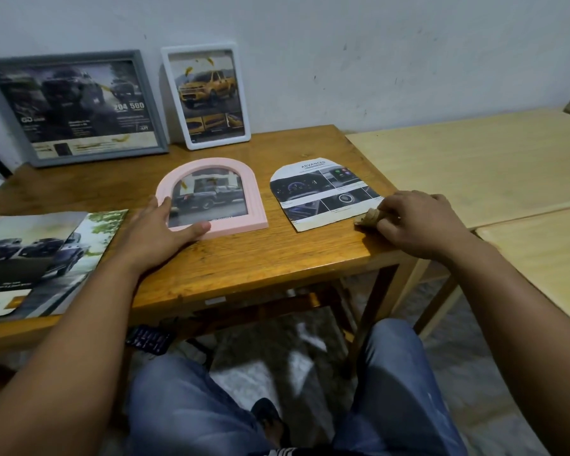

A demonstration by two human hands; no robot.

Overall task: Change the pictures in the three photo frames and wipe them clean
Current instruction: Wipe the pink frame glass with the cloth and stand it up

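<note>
A pink arched photo frame [241, 195] lies flat in the middle of the brown wooden table [244, 268], with a picture of a dark truck in it. My left hand [160, 230] holds its near left corner, thumb along the bottom edge. To the right lies an arch-cut picture [320, 192] of a car interior. My right hand [418, 222] rests at that picture's near right corner, closed on a small beige cloth [369, 217]. A grey frame [76, 106] and a white frame [208, 93] lean upright against the wall.
A stack of car brochures [37, 255] lies at the table's near left. A paler wooden table [474, 162] stands against the right side. A dark object [148, 339] sits under the table, above my knees.
</note>
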